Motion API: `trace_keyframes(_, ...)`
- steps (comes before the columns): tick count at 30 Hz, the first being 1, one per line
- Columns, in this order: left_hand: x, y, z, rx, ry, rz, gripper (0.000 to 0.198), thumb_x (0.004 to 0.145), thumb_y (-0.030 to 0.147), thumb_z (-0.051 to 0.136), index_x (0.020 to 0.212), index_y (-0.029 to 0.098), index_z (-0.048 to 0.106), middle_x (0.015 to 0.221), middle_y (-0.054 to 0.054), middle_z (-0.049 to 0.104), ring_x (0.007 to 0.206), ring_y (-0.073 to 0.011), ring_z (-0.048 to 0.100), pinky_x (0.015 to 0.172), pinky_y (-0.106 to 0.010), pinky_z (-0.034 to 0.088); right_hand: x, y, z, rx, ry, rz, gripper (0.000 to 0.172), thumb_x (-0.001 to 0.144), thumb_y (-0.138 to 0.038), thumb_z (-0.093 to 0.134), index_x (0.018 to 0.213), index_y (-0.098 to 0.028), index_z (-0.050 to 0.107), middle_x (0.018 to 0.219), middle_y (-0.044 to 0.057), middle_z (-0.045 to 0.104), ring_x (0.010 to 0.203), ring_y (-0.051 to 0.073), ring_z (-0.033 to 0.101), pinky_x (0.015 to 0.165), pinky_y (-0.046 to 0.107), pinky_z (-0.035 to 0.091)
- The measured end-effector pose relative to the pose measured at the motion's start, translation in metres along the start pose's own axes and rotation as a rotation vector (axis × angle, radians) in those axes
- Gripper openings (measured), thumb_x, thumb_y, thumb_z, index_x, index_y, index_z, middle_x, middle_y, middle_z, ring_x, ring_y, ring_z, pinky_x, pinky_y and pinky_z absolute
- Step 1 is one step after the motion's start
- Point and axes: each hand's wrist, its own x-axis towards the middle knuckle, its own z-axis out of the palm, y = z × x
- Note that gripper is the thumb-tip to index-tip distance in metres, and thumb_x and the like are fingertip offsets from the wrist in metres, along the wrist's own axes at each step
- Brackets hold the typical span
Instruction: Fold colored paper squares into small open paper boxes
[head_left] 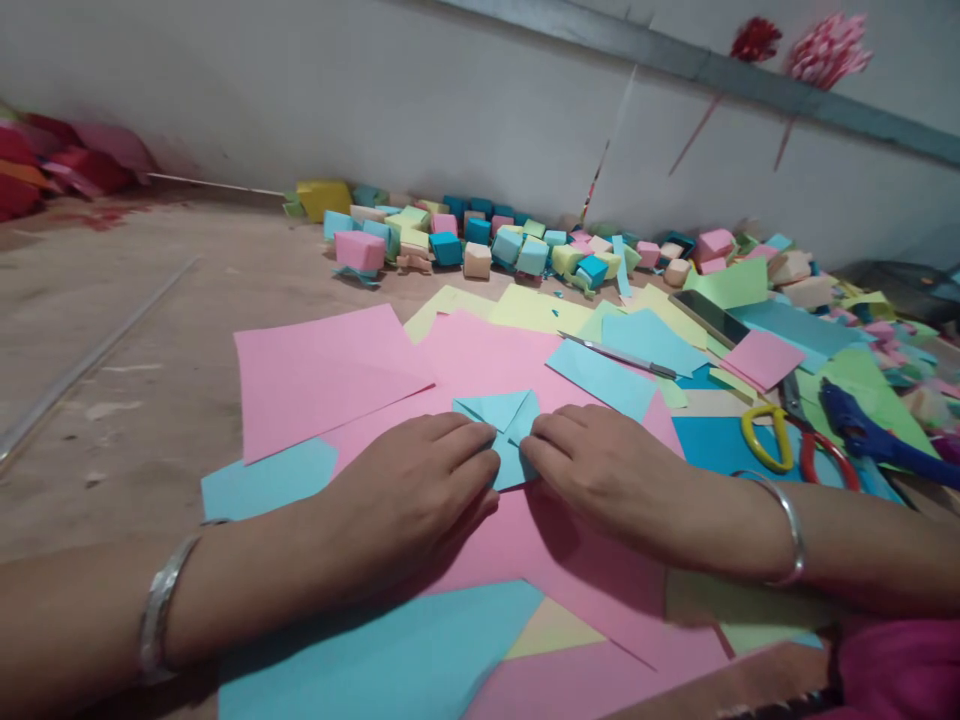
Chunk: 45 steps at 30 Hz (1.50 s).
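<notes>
A small light-blue folded paper (499, 413) lies on pink sheets (480, 360) in the middle, its flaps creased toward the centre. My left hand (427, 480) presses on its left side, the fingers held together and curled over the edge. From the other side, the bent fingers of my right hand (600, 460) grip the paper's right edge. Both thumbs are mostly hidden beneath the hands. A light-blue strip of paper (600, 378) lies just beyond my right hand.
Behind, along the wall, sit several small folded paper boxes (478, 262). To the right are yellow-and-red-handled scissors (766, 438), a blue glue gun (862, 425), a phone (709, 318) and a slim pen-like tool (619, 355). A light-blue sheet (375, 660) lies in front.
</notes>
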Motion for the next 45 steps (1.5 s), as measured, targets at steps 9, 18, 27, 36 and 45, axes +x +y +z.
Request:
trace_keyframes(9,0.002,-0.005,0.0,-0.159,0.015,-0.07,0.02,0.091,0.007,0.047,0.081,0.016,0.061,0.084,-0.006,0.063,0.077,-0.0176,0.054,0.068,-0.032,0.045,0.004,-0.002,0.01,-0.024,0.097,-0.025,0.027,0.091,-0.001,0.04,0.082,-0.014,0.063,0.078,0.009,0.06,0.067,0.019,0.043,0.059,0.034,0.024)
trace_keyframes(18,0.003,-0.022,0.008,-0.127,0.039,-0.173,0.014,0.096,0.024,0.049,0.09,0.018,0.061,0.077,-0.003,0.066,0.068,-0.0175,0.056,0.069,-0.033,0.043,0.025,0.017,0.017,0.288,-0.017,0.241,0.028,0.098,-0.028,0.045,0.075,-0.015,0.057,0.076,0.005,0.059,0.064,0.014,0.043,0.055,0.03,0.021)
trace_keyframes(27,0.003,-0.02,0.005,-0.203,0.01,-0.376,0.019,0.091,0.029,0.055,0.105,0.02,0.063,0.087,-0.004,0.072,0.079,-0.0211,0.064,0.076,-0.036,0.047,0.024,0.014,0.019,0.234,-0.043,0.291,0.03,0.098,-0.031,0.043,0.076,-0.015,0.056,0.076,0.006,0.06,0.06,0.013,0.04,0.054,0.03,0.017)
trace_keyframes(36,0.009,-0.021,0.001,-0.205,-0.063,-0.448,0.019,0.093,0.029,0.049,0.097,0.021,0.065,0.081,-0.003,0.069,0.073,-0.0191,0.061,0.064,-0.03,0.042,0.024,0.014,0.018,0.204,-0.021,0.291,0.029,0.099,-0.03,0.039,0.081,-0.017,0.056,0.067,0.002,0.055,0.055,0.012,0.026,0.053,0.032,0.013)
trace_keyframes(45,0.011,-0.026,0.005,-0.129,-0.065,-0.381,0.024,0.094,0.026,0.044,0.103,0.017,0.064,0.087,-0.007,0.066,0.079,-0.0211,0.062,0.07,-0.034,0.045,0.031,0.014,0.018,0.235,-0.045,0.364,0.025,0.095,-0.031,0.044,0.076,-0.018,0.053,0.067,0.001,0.055,0.052,0.01,0.027,0.051,0.03,0.014)
